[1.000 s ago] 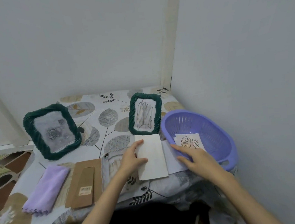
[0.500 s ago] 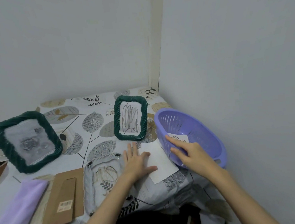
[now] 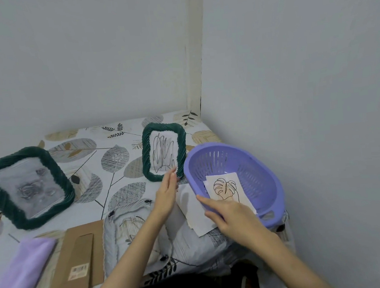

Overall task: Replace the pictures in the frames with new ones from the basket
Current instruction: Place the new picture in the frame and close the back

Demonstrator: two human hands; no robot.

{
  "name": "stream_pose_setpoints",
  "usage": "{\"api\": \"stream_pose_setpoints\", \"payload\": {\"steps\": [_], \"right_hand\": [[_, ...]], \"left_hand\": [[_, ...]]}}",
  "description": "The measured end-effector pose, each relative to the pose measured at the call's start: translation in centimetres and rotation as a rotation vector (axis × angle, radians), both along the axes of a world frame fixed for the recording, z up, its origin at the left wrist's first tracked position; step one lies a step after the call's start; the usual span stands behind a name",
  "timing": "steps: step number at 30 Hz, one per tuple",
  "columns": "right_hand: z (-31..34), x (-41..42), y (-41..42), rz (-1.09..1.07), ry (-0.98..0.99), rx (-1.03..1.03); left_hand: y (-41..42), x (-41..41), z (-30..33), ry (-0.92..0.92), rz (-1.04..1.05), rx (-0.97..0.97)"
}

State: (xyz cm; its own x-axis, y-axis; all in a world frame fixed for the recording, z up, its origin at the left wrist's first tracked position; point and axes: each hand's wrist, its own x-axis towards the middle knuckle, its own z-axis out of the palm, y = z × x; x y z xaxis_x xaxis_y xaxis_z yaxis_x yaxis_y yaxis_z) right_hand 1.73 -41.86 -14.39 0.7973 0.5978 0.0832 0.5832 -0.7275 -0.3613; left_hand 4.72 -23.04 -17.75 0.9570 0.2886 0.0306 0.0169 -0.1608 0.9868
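A purple basket (image 3: 263, 174) stands at the table's right edge. Inside it, a leaf picture (image 3: 225, 185) leans up against the near wall. My right hand (image 3: 232, 213) reaches over the near rim and holds the picture's lower edge; the thumb is hidden. My left hand (image 3: 166, 197) is raised edge-on with straight fingers, its tips by the lower right corner of the small green frame (image 3: 147, 152), which stands upright with a scribble drawing. A large green frame (image 3: 3, 199) with a rose picture leans at the left. A blank white sheet (image 3: 191, 209) lies between my hands.
A brown cardboard backing (image 3: 77, 264) and a lilac cloth (image 3: 19, 273) lie at the front left. Between the backing and my left arm lies a flat pale frame part (image 3: 127, 227). Walls close in the table behind and to the right.
My left hand lifted off the white sheet and rose toward the small frame. My right hand drew back to the basket's near rim, and the leaf picture now shows tilted up.
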Motion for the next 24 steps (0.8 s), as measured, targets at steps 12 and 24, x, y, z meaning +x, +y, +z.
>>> {"api": "stream_pose_setpoints", "payload": {"steps": [12,24], "right_hand": [[-0.4,9.1,-1.4,-0.520,0.524,-0.261],[0.9,8.6,-2.5,-0.674,0.157,0.108]], "left_hand": [[-0.6,-1.1,1.5,-0.017,-0.137,0.120],[-0.6,-1.1,1.8,-0.017,-0.124,0.257]]}}
